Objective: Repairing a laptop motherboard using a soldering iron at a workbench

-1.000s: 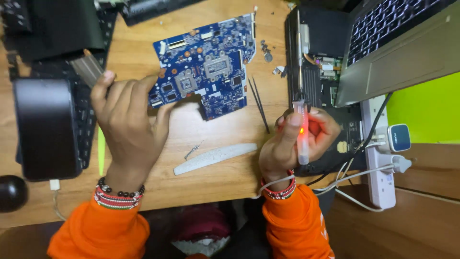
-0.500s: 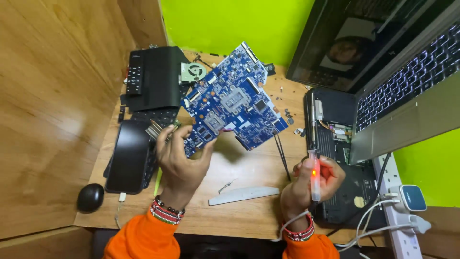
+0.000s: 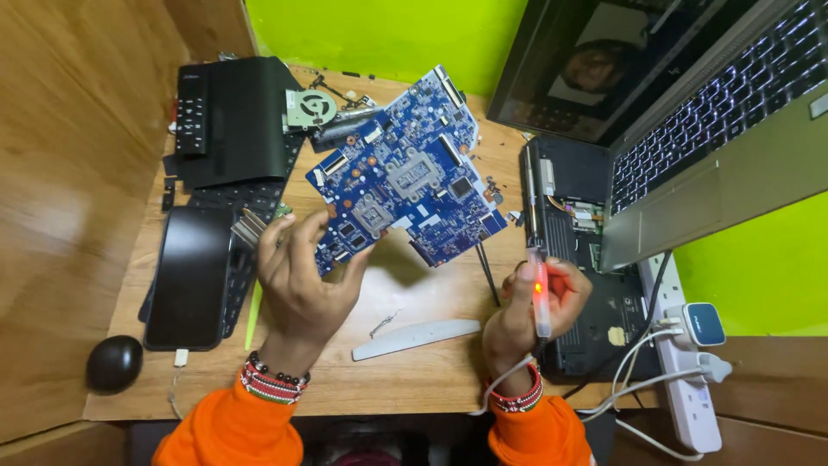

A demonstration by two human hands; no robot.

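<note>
Left hand [image 3: 302, 280] gripped the blue board [image 3: 401, 173] by its seven-o'clock corner, tilted above the desk [image 3: 431, 371] for viewing. Right hand [image 3: 539, 306], at four o'clock from it, closed round a lit tool [image 3: 541, 293], tip up, kept clear.

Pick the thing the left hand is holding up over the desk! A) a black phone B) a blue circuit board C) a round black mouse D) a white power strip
B: the left hand grips the lower left edge of the blue circuit board and lifts it off the wooden desk, while the right hand holds a pen-shaped tool with a red light.
</note>
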